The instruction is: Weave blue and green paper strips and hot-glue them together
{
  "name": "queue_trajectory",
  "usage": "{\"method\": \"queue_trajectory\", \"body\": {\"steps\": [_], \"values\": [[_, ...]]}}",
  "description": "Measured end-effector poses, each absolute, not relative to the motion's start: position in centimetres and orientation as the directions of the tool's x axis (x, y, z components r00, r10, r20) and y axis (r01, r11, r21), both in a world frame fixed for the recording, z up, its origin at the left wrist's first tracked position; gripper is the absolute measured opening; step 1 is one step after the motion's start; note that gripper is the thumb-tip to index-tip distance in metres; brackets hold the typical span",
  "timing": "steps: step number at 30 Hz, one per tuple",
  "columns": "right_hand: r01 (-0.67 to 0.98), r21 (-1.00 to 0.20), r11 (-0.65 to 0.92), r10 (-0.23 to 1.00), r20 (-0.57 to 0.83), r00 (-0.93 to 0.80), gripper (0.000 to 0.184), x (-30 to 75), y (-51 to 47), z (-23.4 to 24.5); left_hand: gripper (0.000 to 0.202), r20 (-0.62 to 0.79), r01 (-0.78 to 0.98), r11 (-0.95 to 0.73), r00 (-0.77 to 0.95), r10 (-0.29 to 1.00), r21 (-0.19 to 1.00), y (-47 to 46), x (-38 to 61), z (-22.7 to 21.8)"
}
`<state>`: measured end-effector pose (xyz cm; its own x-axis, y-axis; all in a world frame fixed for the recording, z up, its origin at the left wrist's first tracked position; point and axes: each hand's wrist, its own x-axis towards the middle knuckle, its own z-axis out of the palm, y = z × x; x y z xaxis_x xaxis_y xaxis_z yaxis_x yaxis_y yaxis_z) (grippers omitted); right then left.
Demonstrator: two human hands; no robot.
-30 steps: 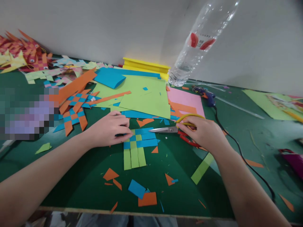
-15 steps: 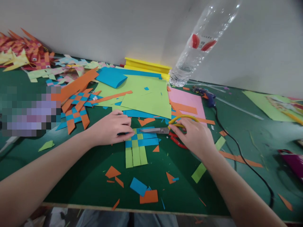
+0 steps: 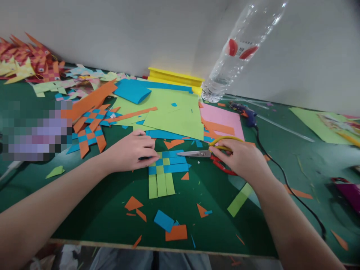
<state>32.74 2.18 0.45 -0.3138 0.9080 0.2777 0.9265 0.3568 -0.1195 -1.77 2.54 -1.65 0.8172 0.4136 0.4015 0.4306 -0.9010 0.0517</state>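
Observation:
A woven paper piece (image 3: 160, 168) of blue and light green strips lies on the green table, its blue strips pointing right and its green ones toward me. My left hand (image 3: 133, 150) pinches the upper left corner of this weave between thumb and fingers. In my right hand (image 3: 239, 157) is a pair of scissors (image 3: 198, 153) with one yellow and one red handle. The blades look closed, and their tips lie over the upper blue strip near its right part. Some of the handle is hidden behind my fingers.
Green paper sheets (image 3: 177, 112) lie behind the weave, beside a pink sheet (image 3: 225, 120). A clear plastic bottle (image 3: 225, 71) leans at the back. A glue gun (image 3: 247, 114) with its black cord lies right. Orange scraps (image 3: 176, 233) litter the front; orange-blue woven pieces (image 3: 91, 137) lie left.
My right hand has drawn the scissors to the right, so the tips moved from the checked part out over the blue strips. My left hand has hardly moved.

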Motion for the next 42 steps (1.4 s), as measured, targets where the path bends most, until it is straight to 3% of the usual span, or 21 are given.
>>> {"method": "queue_trajectory", "body": {"steps": [8,14,24,30,36,42], "values": [[0.889,-0.118,0.443,0.826,0.439,-0.354,0.039,31.7,1.5,0.2,0.038,0.414,0.429,-0.902,0.814,0.407,0.045,2.6,-1.6,-1.8],[0.859,-0.094,0.502,0.814,0.386,-0.433,0.038,31.0,1.2,0.0,0.035,0.404,0.426,-0.903,0.816,0.412,0.060,2.6,-1.8,-1.8],[0.908,-0.156,0.388,0.906,0.244,-0.345,0.036,32.8,1.9,0.4,0.030,0.392,0.411,-0.906,0.821,0.416,0.102,2.6,-2.0,-1.8],[0.928,-0.112,0.357,0.908,0.275,-0.316,0.030,33.4,2.0,0.7,0.030,0.372,0.414,-0.904,0.826,0.424,0.108,2.6,-2.2,-1.9],[0.863,-0.078,0.500,0.793,0.442,-0.419,0.036,32.3,1.3,0.4,0.029,0.362,0.412,-0.902,0.827,0.429,0.128,2.7,-2.2,-2.0],[0.815,-0.058,0.576,0.783,0.328,-0.529,0.037,31.5,0.9,0.2,0.034,0.352,0.407,-0.902,0.831,0.431,0.145,2.6,-2.2,-2.0]]}}
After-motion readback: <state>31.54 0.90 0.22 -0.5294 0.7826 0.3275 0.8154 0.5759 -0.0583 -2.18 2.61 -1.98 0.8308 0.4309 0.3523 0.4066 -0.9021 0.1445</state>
